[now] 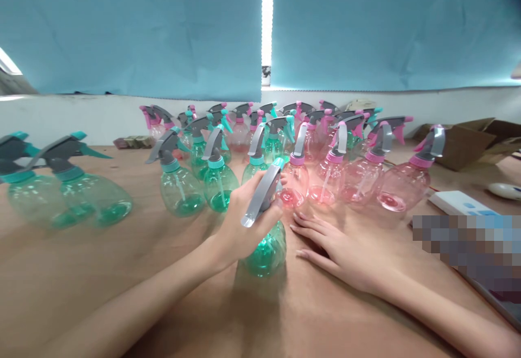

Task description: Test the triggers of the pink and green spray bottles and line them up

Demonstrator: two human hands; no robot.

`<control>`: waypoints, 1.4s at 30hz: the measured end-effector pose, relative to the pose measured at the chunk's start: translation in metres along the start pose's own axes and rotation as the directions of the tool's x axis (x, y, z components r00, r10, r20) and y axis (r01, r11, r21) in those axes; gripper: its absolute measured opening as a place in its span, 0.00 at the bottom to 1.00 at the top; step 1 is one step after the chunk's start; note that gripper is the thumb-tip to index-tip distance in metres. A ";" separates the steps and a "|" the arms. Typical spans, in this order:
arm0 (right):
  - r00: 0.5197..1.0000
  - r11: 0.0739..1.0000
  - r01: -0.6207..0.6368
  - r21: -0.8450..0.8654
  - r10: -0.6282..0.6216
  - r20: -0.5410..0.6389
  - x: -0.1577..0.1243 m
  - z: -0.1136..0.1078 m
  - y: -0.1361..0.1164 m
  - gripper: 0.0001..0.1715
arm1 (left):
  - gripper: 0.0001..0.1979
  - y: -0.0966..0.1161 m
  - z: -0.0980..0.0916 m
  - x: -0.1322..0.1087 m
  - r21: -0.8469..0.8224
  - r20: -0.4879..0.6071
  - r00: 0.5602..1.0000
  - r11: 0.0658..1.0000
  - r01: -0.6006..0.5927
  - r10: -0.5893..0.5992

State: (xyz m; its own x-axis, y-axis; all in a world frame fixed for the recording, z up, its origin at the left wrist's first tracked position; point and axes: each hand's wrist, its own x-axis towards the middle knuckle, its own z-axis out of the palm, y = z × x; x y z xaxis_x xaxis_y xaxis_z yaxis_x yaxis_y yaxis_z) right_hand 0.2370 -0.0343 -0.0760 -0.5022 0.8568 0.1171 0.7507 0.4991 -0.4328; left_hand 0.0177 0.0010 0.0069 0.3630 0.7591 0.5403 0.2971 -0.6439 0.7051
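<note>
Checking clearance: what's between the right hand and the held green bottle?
Head view: only a bare strip of table between right hand and green bottle.

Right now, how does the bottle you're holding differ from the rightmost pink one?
The held bottle is green with teal trim; the rightmost pink bottle has pink trim. The left hand grips the held bottle's neck; the pink bottle stands untouched. Both have round clear bodies and grey triggers.

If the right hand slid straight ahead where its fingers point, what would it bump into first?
Probably the green spray bottle that the left hand holds, just ahead of the right hand. Depth is unclear, so it might pass behind it instead.
</note>
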 end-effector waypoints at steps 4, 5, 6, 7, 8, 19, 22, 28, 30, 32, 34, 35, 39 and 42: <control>1.000 1.000 0.003 0.012 -0.003 -0.001 -0.001 0.000 0.001 0.33 | 0.02 0.001 0.000 0.000 0.002 0.003 1.000 1.000 -0.005 0.005; 1.000 1.000 0.002 0.012 -0.002 0.001 -0.001 0.000 0.001 0.34 | 0.02 0.001 0.000 0.000 0.001 0.004 1.000 1.000 -0.006 0.006; 1.000 1.000 0.001 0.013 -0.001 0.001 -0.001 0.001 0.001 0.34 | 0.02 0.001 -0.001 0.000 -0.002 0.004 1.000 1.000 -0.003 0.003; 1.000 1.000 0.001 0.016 -0.001 -0.001 -0.001 0.001 0.001 0.34 | 0.02 0.001 -0.001 0.000 -0.005 0.003 1.000 1.000 0.000 0.000; 1.000 1.000 0.000 0.022 0.000 -0.006 -0.001 0.001 0.002 0.34 | 0.03 0.001 -0.001 0.000 -0.009 0.001 1.000 1.000 0.001 -0.001; 0.999 0.998 0.021 0.051 -0.020 -0.032 -0.001 0.002 0.001 0.32 | 0.01 0.005 0.000 0.001 0.021 0.004 1.000 0.999 0.025 -0.025; 0.999 0.998 0.020 0.058 -0.017 -0.040 -0.001 0.002 0.002 0.32 | 0.02 0.005 -0.001 0.001 0.000 0.011 1.000 1.000 0.021 -0.021; 0.999 0.999 0.028 0.046 -0.027 -0.027 0.000 0.003 0.003 0.33 | 0.01 0.004 -0.004 0.001 -0.027 0.019 1.000 0.999 0.023 -0.022; 0.999 0.998 0.031 0.046 -0.030 -0.029 0.000 0.003 0.002 0.33 | 0.01 0.005 -0.005 0.000 -0.024 0.027 0.999 0.999 0.038 -0.037; 0.999 0.998 0.038 0.053 -0.036 -0.038 0.000 0.003 0.003 0.32 | 0.01 0.006 -0.006 0.000 -0.029 0.033 0.999 0.999 0.043 -0.042; 0.998 0.998 0.042 0.054 -0.040 -0.042 0.000 0.003 0.003 0.32 | 0.04 0.007 -0.006 0.000 -0.039 0.036 0.998 0.998 0.049 -0.048; 0.998 0.998 0.042 0.048 -0.040 -0.039 0.000 0.003 0.002 0.32 | 0.04 0.007 -0.007 0.000 -0.041 0.040 0.998 0.998 0.054 -0.052; 0.999 0.999 0.038 0.013 -0.038 -0.014 0.000 0.003 0.002 0.33 | 0.03 0.008 -0.008 0.000 -0.022 0.058 0.996 0.998 0.063 -0.061; 0.999 0.999 0.039 0.018 -0.039 -0.020 0.001 0.003 0.002 0.33 | 0.01 0.007 -0.009 0.000 -0.012 0.054 0.997 0.999 0.052 -0.051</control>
State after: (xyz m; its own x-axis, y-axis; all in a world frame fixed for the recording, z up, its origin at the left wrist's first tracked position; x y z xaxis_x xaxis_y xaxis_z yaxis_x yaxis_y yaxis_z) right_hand 0.2367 -0.0333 -0.0795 -0.5221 0.8393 0.1515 0.7229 0.5297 -0.4437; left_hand 0.0119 -0.0025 0.0160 0.3943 0.7846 0.4784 0.3046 -0.6027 0.7375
